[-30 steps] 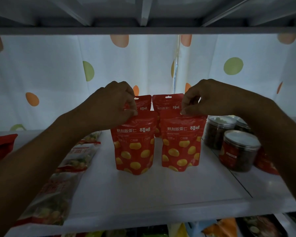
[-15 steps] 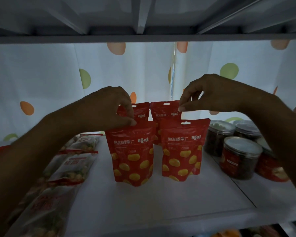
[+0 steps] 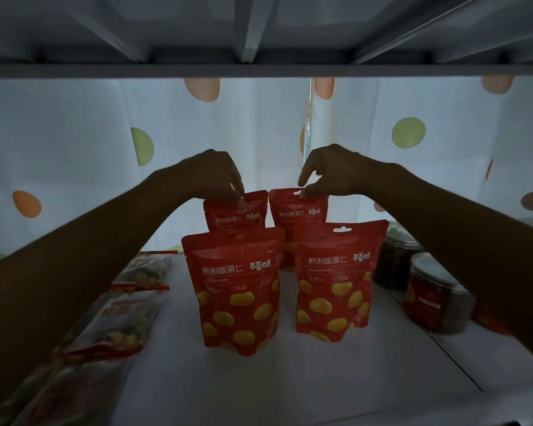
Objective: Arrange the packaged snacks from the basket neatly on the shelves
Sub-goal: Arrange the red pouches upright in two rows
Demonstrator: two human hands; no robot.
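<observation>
We pinch the top edge of the back left pouch (image 3: pixel 235 210) with our left hand (image 3: pixel 211 175), and our right hand (image 3: pixel 330 172) pinches the top of the back right pouch (image 3: pixel 299 209). Both red pouches stand upright on the white shelf (image 3: pixel 290 379), just behind the front left pouch (image 3: pixel 236 290) and the front right pouch (image 3: pixel 336 281). Lidded jars (image 3: pixel 434 295) sit to the right, flat snack bags (image 3: pixel 117 321) to the left.

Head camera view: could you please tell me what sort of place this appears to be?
Probably a small shop or pantry shelving unit. Identical red snack pouches stand in rows on a white shelf, lidded jars sit at right, and a polka-dot curtain hangs behind.
</observation>
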